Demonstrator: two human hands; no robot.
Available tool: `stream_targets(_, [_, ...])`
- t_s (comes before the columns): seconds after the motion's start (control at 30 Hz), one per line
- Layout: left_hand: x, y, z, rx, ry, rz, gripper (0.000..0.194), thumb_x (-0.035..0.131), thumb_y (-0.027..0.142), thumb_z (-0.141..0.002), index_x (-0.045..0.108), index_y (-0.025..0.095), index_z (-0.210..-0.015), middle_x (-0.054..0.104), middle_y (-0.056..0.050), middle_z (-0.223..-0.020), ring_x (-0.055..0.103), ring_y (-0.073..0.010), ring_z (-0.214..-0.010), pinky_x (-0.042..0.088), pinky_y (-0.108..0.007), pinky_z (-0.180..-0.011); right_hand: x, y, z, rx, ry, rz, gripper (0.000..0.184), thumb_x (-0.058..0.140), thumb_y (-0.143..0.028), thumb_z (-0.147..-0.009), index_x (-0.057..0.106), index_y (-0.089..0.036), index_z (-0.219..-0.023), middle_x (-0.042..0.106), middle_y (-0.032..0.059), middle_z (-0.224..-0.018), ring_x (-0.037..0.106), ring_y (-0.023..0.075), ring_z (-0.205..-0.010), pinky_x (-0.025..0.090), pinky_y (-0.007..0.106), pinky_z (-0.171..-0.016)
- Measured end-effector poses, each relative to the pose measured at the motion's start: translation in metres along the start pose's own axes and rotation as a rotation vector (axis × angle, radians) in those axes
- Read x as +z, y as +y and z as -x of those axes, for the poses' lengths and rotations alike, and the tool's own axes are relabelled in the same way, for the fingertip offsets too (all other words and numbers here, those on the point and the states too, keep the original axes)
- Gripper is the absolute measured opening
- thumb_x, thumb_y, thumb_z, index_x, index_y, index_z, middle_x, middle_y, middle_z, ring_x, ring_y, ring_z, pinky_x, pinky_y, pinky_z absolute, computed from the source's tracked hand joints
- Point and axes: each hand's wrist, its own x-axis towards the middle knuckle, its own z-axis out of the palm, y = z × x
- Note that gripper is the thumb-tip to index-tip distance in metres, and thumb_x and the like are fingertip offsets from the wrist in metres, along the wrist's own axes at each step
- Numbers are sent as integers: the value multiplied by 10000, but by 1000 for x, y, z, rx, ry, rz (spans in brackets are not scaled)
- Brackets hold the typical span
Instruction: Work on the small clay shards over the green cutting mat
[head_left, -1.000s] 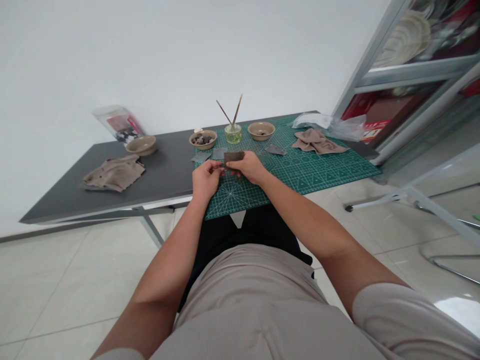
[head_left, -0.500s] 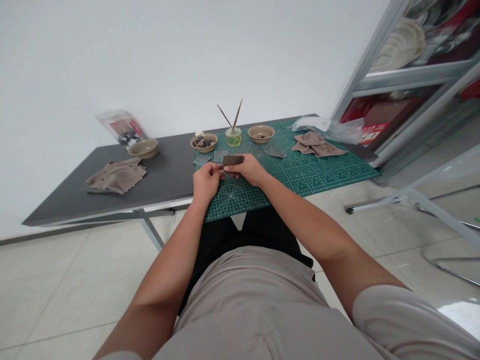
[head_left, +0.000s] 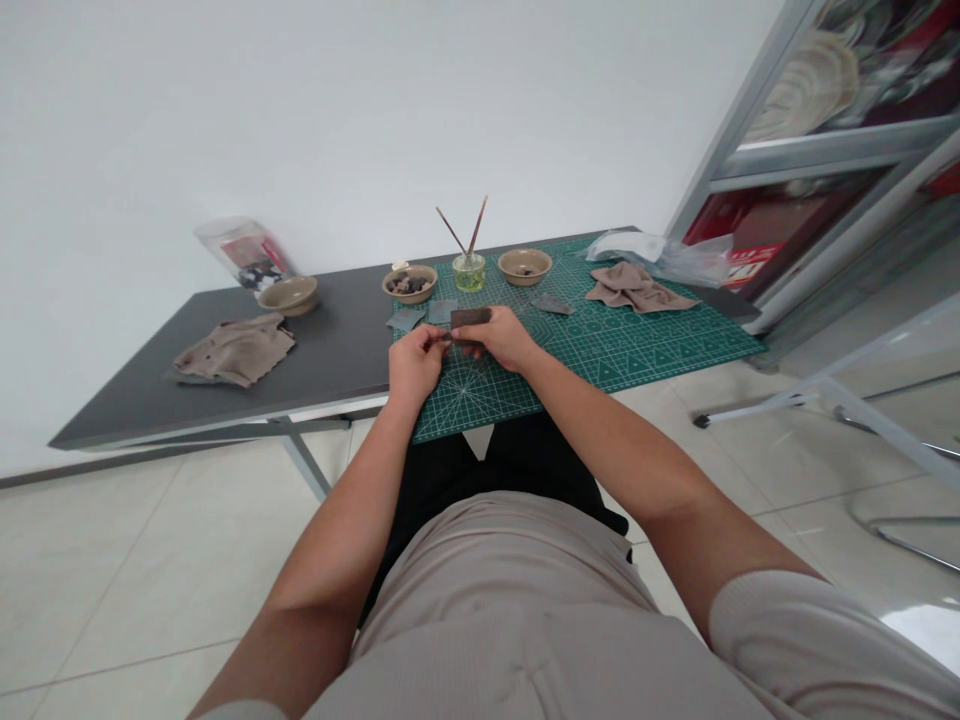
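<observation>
My right hand [head_left: 508, 338] is closed around a small dark brown rectangular block [head_left: 470, 318], perhaps a sanding block. Close to its left end, my left hand [head_left: 415, 362] pinches a tiny dark piece whose kind I cannot make out. The fingertips of both hands nearly meet above the green cutting mat [head_left: 510, 390]. Just beyond them lie grey sheets like sandpaper [head_left: 442, 311]. Farther back, a tan bowl [head_left: 409, 298] holds several dark and pinkish small pieces. A second bowl [head_left: 525, 280], with a few dark bits inside, stands to its right.
Between these bowls is a glass jar [head_left: 469, 274] with two thin brushes. Another grey sheet [head_left: 553, 304], a brown cloth [head_left: 637, 288] and a clear plastic bag [head_left: 690, 258] lie rightward. On the dark table's left are a cloth [head_left: 236, 350], a bowl [head_left: 289, 297] and a clear container [head_left: 244, 255].
The view has shifted very slightly. Both hands keep almost the same place and grip, with the brown block turned a little.
</observation>
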Motion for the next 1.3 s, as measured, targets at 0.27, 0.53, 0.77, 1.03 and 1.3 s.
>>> stream_targets(0.27, [-1, 2, 2, 49, 11, -82, 150, 565, 185, -790, 708, 216, -826, 721, 4, -744, 649, -171, -724, 499, -292, -749, 0, 2, -2, -4, -4, -15, 259, 788, -295, -639, 661, -119, -781, 680, 30, -633, 615, 129, -500, 403, 181, -351])
stream_targets(0.53, [-1, 0, 2, 53, 15, -51, 135, 576, 201, -797, 701, 204, -848, 716, -1, -738, 648, -165, -706, 492, -287, -735, -1, 3, -3, -16, -2, -46, 300, 794, -343, -659, 658, -111, -793, 679, 35, -640, 612, 124, -495, 400, 185, -357])
stream_targets(0.77, [1, -1, 2, 49, 9, -51, 131, 575, 204, -801, 689, 205, -867, 715, 0, -736, 650, -163, -702, 498, -285, -744, 1, 1, -1, -1, 27, -78, 281, 774, -324, -681, 655, -116, -828, 685, 31, -661, 612, 121, -509, 424, 183, -369])
stream_targets(1.03, [1, 0, 2, -13, 11, 3, 99, 575, 196, -787, 662, 207, -834, 695, 15, -693, 645, -157, -665, 502, -287, -731, 0, 1, -1, 24, -42, -124, 332, 824, -246, -586, 670, -106, -844, 706, 40, -708, 651, 130, -588, 501, 194, -472])
stream_targets(1.3, [-1, 3, 2, 11, -1, -15, 126, 570, 155, -768, 675, 200, -821, 697, 15, -698, 645, -160, -681, 491, -281, -715, 1, 0, 0, 18, -23, -87, 240, 782, -232, -624, 669, -108, -796, 685, 33, -659, 646, 139, -554, 470, 189, -424])
